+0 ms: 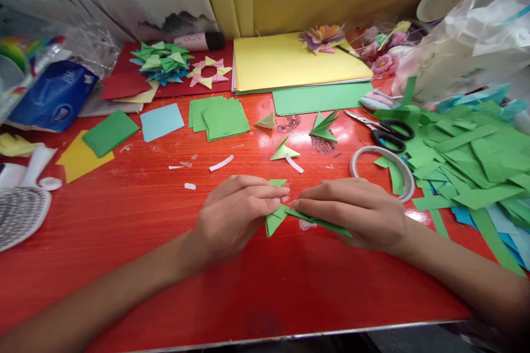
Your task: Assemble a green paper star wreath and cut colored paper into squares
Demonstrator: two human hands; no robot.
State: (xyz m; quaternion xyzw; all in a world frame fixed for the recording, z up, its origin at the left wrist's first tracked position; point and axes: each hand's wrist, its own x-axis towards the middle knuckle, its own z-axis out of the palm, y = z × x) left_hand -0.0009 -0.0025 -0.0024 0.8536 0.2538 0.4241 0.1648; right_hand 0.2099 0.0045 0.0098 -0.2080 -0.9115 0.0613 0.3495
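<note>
Folded green paper [276, 220] lies under and between my hands on the red table. My left hand [236, 212] has its fingers closed together over the left part of it, and a green corner shows past the fingertips. With its fingers pressed together, my right hand [356, 209] holds a long green paper fold [318, 222] whose tip meets the left piece. Whether the two parts are joined I cannot tell. Just beyond my hands stand small folded green pieces, one light green [285, 150] and one darker [325, 126].
A tape roll [406, 176], black-handled scissors [389, 133] and a heap of green paper strips [476, 160] lie at the right. Square green sheets [226, 118] are stacked beyond my left hand. A yellow paper stack [285, 63] and finished folded rings [209, 73] sit at the back.
</note>
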